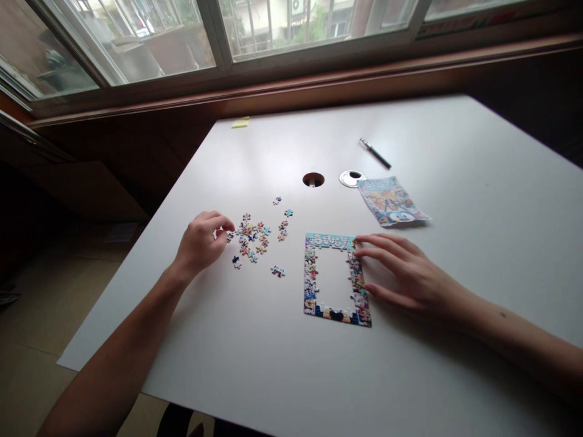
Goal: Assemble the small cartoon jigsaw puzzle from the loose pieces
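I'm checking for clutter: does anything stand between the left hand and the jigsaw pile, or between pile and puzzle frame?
Nothing visible separates the left hand from the jigsaw pile; it is at the pile's left edge. Between pile and puzzle frame, only a few loose pieces lie on the table.

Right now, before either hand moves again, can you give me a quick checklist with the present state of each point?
1. Puzzle frame lying flat on the table: ok.
2. Right hand at the frame: ok, fingertips at its right edge.
3. Left hand gripping a piece: cannot tell; its fingertips are at the near-left side of the pile.
4. All loose pieces in one pile: not ok, several lie apart, one between pile and frame.
5. Printed sheet uncovered by the hands: ok.
6. Pen away from both hands: ok.
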`<move>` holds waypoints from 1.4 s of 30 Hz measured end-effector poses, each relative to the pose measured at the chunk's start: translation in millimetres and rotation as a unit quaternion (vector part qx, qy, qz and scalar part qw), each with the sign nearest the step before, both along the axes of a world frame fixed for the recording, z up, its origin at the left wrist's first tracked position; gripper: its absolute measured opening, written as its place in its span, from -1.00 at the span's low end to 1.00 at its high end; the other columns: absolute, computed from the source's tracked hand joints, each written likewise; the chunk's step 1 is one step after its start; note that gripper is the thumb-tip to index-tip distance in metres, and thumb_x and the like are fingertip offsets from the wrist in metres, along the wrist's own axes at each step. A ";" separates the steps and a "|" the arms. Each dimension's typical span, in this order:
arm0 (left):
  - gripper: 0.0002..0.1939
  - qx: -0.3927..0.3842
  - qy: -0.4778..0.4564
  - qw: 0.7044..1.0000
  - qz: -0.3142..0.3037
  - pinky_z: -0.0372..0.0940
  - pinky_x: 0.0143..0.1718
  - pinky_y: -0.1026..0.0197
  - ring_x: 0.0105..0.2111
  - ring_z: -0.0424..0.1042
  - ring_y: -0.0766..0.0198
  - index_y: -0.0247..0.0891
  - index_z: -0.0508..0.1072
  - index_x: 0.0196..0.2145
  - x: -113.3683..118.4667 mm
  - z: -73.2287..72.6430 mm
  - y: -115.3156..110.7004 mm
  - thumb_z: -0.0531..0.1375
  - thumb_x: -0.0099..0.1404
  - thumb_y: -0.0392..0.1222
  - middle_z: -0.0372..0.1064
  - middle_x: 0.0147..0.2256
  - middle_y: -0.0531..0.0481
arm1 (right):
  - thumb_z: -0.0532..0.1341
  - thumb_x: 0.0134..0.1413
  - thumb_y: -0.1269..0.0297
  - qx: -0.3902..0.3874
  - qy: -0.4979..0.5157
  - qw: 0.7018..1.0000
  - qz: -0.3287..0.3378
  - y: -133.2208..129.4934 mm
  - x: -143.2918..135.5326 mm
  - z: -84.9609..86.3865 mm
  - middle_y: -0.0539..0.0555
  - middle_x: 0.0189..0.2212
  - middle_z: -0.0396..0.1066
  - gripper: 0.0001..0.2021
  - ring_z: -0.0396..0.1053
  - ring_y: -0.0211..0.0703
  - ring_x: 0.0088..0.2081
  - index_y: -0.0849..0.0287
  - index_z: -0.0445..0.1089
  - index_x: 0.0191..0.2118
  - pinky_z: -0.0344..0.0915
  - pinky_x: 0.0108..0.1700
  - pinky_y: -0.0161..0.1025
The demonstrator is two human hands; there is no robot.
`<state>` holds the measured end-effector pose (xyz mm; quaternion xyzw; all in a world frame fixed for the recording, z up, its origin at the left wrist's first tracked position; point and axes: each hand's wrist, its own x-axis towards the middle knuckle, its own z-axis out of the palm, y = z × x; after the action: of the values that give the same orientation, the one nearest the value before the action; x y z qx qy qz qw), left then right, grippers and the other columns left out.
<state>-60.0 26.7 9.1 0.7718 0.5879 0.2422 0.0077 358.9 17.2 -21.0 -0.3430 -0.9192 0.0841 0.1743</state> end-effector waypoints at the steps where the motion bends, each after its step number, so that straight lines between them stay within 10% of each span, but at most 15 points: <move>1: -0.73 0.001 0.000 1.000 0.000 0.29 -0.19 0.17 -0.24 0.40 0.19 -0.22 0.51 -0.38 0.0 0.1 -0.1 0.04 0.19 -0.45 0.46 -0.31 0.00 | 0.23 0.16 0.17 0.001 -0.001 1.000 0.000 -0.2 0.2 0.1 0.18 0.23 0.23 -0.53 0.18 0.19 0.23 0.02 0.22 0.17 0.22 0.21 0.18; 42: -0.81 -0.017 -0.002 1.000 -0.023 0.31 -0.10 0.16 -0.18 0.42 0.17 -0.21 0.52 -0.27 4.6 -0.5 -1.6 0.10 0.26 -0.32 0.48 -0.26 -0.01 | 0.22 0.16 0.20 -0.005 0.002 1.000 -0.004 -1.8 -1.4 2.1 0.19 0.22 0.24 -0.56 0.19 0.18 0.22 0.03 0.24 0.16 0.22 0.21 0.18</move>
<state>-55.4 25.1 8.6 0.7842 0.5741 0.2337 0.0278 357.4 15.4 -18.9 -0.3477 -0.9169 0.0889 0.1746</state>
